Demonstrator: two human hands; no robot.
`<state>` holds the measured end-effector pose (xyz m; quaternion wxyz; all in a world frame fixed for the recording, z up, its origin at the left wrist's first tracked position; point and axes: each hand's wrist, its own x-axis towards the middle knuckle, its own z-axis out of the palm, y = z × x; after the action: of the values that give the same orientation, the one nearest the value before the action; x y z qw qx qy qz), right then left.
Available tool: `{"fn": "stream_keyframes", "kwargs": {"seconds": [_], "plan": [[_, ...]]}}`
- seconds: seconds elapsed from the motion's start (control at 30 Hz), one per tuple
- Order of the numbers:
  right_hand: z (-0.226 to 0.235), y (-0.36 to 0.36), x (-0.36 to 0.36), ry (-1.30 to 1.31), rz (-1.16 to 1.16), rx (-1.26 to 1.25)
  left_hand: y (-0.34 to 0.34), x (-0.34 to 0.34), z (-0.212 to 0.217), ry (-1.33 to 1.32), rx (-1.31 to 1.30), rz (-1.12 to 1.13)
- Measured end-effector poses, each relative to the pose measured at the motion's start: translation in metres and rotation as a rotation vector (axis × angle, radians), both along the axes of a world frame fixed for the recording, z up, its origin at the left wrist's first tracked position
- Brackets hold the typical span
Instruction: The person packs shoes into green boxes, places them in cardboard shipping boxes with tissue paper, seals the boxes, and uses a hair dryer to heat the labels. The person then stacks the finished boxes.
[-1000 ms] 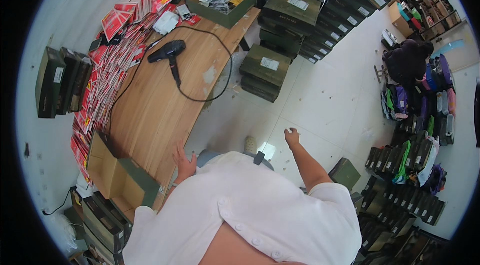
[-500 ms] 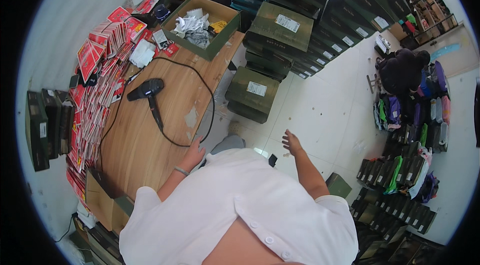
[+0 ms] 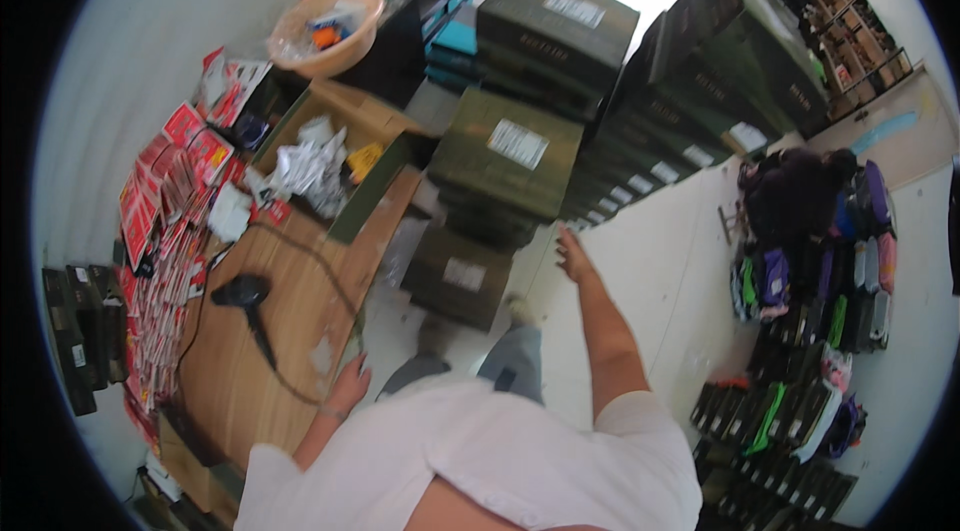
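The left hand (image 3: 350, 383) is resting open and empty on the counter (image 3: 270, 351) edge at lower left, near the black cord (image 3: 300, 261); the right hand (image 3: 573, 256), fingers spread, is hanging free beside green boxes (image 3: 455, 276) stacked mid-frame

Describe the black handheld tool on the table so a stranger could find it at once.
Start at the wooden table on the left. Near its middle, ahead of the left hand, lies a black hair-dryer-shaped tool trailing a black cord. It is the only dark gun-shaped thing among red packets.
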<state>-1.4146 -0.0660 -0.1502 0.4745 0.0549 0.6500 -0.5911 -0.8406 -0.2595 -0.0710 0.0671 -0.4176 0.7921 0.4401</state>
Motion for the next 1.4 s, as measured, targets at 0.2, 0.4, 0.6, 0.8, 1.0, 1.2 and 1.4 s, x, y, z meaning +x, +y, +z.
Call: {"fn": "stream_keyframes", "kwargs": {"seconds": [0.2,0.4,0.6,0.8,1.0,1.2,1.4], "plan": [[-0.016,-0.053,-0.068,-0.261,0.192,-0.222,0.105,-0.007,-0.014,-0.466,0.166,0.441],[-0.018,-0.049,-0.078,-0.272,0.214,-0.328,0.17,-0.047,-0.019,-0.327,0.262,0.529],[0.017,-0.062,-0.068,-0.245,0.135,-0.29,0.186,-0.058,-0.011,-0.14,0.2,0.588],[0.084,-0.048,-0.032,-0.533,0.166,-0.329,0.186,-0.055,0.001,0.117,0.1,0.681],[0.176,0.026,0.085,-0.369,0.084,-0.295,0.207,0.003,-0.01,0.272,0.129,0.804],[0.215,0.086,0.199,-0.173,0.292,-0.237,0.206,0.095,0.017,0.189,0.028,0.717],[0.237,0.055,0.328,-0.12,0.588,-0.311,0.207,0.223,0.024,0.718,0.175,1.067]]}}
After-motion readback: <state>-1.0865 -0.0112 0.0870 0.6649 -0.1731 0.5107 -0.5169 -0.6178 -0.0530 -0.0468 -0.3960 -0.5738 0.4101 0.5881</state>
